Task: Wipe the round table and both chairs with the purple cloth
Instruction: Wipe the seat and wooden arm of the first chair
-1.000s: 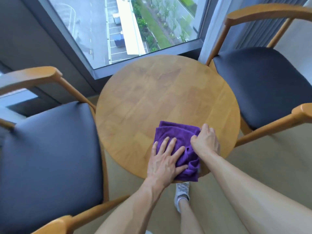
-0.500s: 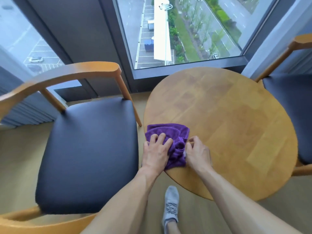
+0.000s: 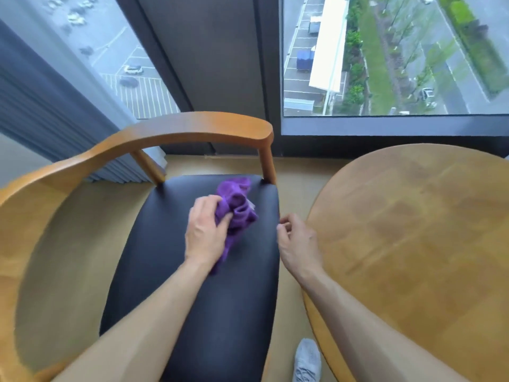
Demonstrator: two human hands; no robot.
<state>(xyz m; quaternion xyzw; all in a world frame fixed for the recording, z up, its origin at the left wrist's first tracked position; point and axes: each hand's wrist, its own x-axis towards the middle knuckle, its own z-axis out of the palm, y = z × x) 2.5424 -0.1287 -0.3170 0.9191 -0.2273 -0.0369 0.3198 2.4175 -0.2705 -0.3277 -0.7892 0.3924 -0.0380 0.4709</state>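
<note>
Head view, single entry. Landmark: black padded chair seat (image 3: pixel 192 285), framed by a curved wooden armrest-and-back rail (image 3: pixel 154 139). Purple cloth (image 3: pixel 237 208): bunched in a loose wad on the far part of the seat, toward the corner nearest the rail's upright post, not spread flat. Left hand (image 3: pixel 205 232): over the seat's middle, thumb and fingers curled round the near side of the cloth, gripping it against the cushion; the fingertips themselves are hidden in the folds. Right hand (image 3: pixel 298 244): just off the seat's right edge, above the gap between the seat and the round wooden table (image 3: pixel 413 244), holding nothing, fingers loosely curled, thumb and forefinger close together. Grey shoe (image 3: pixel 307 359): on the floor below the seat's near right corner. Window (image 3: pixel 385 56): beyond the seat, overlooking a street. Step in hand, as judged: wiping this chair's seat. Handling notes: flattening the wad would give broader contact with the cushion; overlapping passes from the far edge toward the near edge should cover the seat; the corners by the rail posts and the wooden rail itself likely want separate attention. The second chair is out of frame.
</note>
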